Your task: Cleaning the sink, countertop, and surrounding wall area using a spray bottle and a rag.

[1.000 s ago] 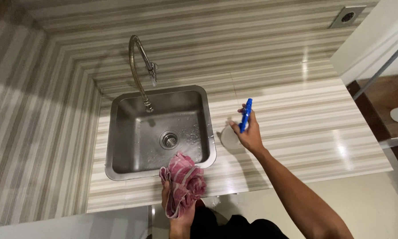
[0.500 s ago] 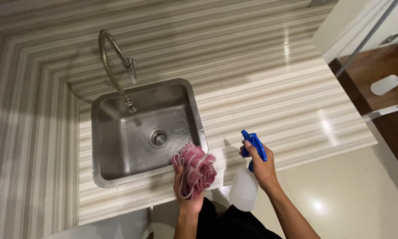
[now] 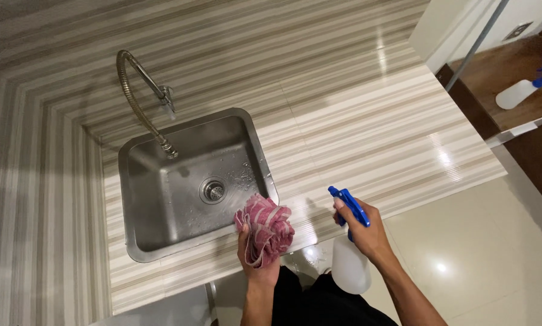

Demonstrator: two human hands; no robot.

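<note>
My left hand (image 3: 256, 261) grips a bunched pink-and-white cloth (image 3: 266, 227) and presses it on the striped counter by the front right corner of the steel sink (image 3: 139, 208). My right hand (image 3: 368, 232) holds a white spray bottle (image 3: 350, 270) with a blue trigger head (image 3: 349, 204), lifted off the counter's front edge and hanging over the floor. The sink basin is wet, with a round drain (image 3: 213, 190) in its middle.
A curved flexible metal tap (image 3: 139, 99) rises behind the sink. The striped counter (image 3: 367, 121) stretches right to a white wall. A second white spray bottle with a blue head (image 3: 524, 87) lies on a brown wooden surface at the far right. Glossy floor tiles (image 3: 482, 241) lie below.
My right hand has lifted the spray bottle off the counter and drawn it back toward me. My left hand with the cloth has moved up onto the counter at the sink's corner.
</note>
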